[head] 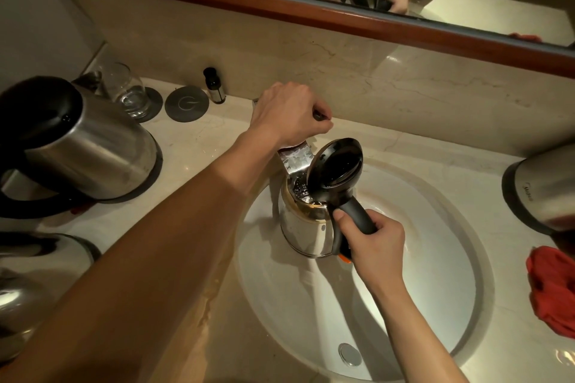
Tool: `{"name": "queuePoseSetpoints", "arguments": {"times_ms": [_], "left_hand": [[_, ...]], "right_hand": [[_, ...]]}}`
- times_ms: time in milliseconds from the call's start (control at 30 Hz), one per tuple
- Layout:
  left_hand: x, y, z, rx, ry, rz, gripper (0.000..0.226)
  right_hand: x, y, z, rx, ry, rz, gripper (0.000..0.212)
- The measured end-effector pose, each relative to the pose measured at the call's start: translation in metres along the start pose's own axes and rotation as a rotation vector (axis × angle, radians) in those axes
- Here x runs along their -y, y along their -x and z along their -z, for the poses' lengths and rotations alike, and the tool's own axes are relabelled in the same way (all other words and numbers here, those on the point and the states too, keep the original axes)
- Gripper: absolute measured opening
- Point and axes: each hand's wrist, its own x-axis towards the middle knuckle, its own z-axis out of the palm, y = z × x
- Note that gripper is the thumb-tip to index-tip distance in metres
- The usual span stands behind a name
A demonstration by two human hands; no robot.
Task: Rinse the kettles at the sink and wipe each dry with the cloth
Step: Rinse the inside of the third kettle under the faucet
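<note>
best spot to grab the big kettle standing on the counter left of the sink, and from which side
Probably by its black handle, coming from the near side. The big kettle stands upright on the counter with its lid shut, and the handle loops out from the body toward the camera, so fingers can wrap it without touching the smooth steel wall.

Both forearms are bare from the bottom edge up to the wrists, with no sleeve showing. The left hand (287,113) and right hand (375,246) wear no gloves, rings, watch or bands. The right thumbnail is short and plain. The mirror shows another bare forearm and hand.
</note>
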Motion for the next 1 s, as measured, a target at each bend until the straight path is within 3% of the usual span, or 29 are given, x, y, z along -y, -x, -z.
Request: {"name": "queuePoseSetpoints", "arguments": {"times_ms": [233,467,1000], "left_hand": [[0.0004,0.0007,0.0012,0.009,-0.009,-0.018,0.026],[0.0011,0.0025,0.0019,-0.002,0.019,-0.013,0.026],[0.0029,0.0066,0.0049,0.008,0.035,-0.09,0.032]], "right_hand": [[-0.001,-0.0012,-0.0003,-0.006,0.0,0.013,0.05],[-0.0006,0.0001,-0.0011,-0.007,-0.015,-0.008,0.035],[-0.0079,-0.0023,-0.0009,-0.006,-0.018,0.003,0.049]]}}
